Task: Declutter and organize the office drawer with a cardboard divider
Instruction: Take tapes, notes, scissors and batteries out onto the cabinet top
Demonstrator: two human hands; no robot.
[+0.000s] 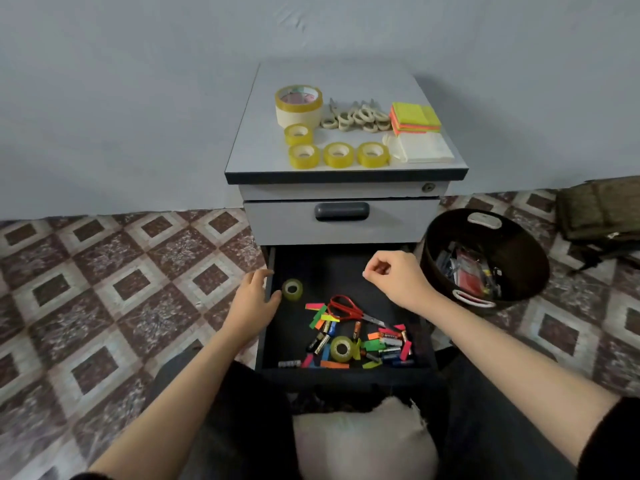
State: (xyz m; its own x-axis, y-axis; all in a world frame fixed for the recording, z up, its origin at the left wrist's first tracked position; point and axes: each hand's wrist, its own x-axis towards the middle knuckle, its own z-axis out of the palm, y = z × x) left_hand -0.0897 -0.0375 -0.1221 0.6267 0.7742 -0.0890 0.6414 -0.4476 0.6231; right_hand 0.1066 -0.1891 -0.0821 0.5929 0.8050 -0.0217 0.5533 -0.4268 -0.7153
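The black bottom drawer (pixel 346 268) of a grey cabinet stands pulled out. Its front half holds red-handled scissors (pixel 348 308), several batteries (pixel 323 337), coloured paper strips (pixel 318 315) and a yellow tape roll (pixel 341 348). Another small tape roll (pixel 292 289) lies near the left wall. My left hand (pixel 254 297) rests on the drawer's left rim, thumb inside beside that roll, fingers relaxed. My right hand (pixel 393 282) hovers over the back right of the drawer with fingers curled, thumb against fingertips; I see nothing in it.
The cabinet top (pixel 263 133) carries a big tape roll (pixel 299 105), several small tape rolls (pixel 337 154), pale scissors (pixel 356 116), bright sticky notes (pixel 415 117) and white paper (pixel 424 150). A black bin (pixel 485 258) with items stands right of the drawer. A bag (pixel 602 209) lies far right.
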